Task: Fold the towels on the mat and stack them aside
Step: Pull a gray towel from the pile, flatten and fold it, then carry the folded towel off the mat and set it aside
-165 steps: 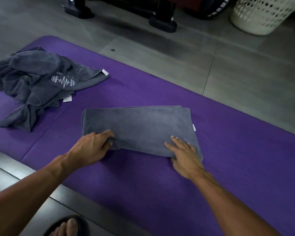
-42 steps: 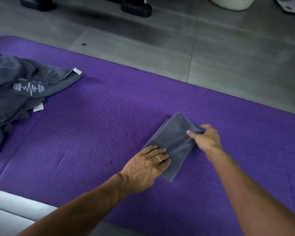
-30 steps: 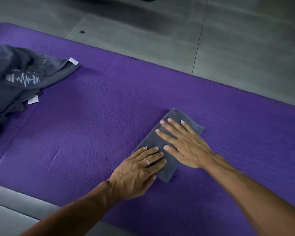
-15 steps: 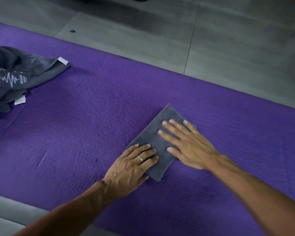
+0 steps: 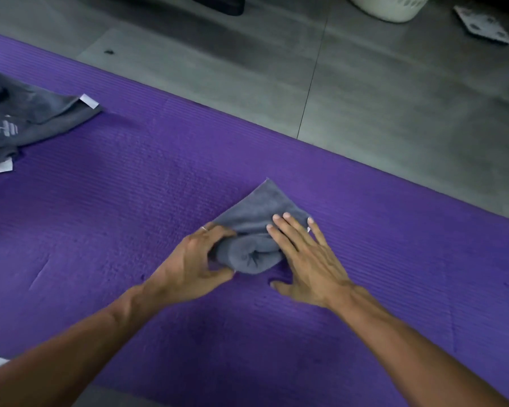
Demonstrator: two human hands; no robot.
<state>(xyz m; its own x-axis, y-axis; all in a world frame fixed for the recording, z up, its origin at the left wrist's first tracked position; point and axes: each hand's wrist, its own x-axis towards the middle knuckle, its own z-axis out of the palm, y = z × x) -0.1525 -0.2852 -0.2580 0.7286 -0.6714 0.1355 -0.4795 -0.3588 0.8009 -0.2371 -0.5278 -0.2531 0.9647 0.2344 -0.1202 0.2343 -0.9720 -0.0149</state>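
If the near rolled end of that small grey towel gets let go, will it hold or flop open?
The towel looks soft and floppy: its near end bulges where the left hand grips it, so it probably springs open. The right hand pressing flat likely keeps it from sliding on the mat.

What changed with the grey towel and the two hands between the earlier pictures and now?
The folded towel was pressed flat under both palms half a second ago; now its near end is rolled up. The left hand has curled round that rolled end, and the right hand lies on it with fingers straight. The towel stays on the purple mat, and the crumpled towels remain unfolded at far left.
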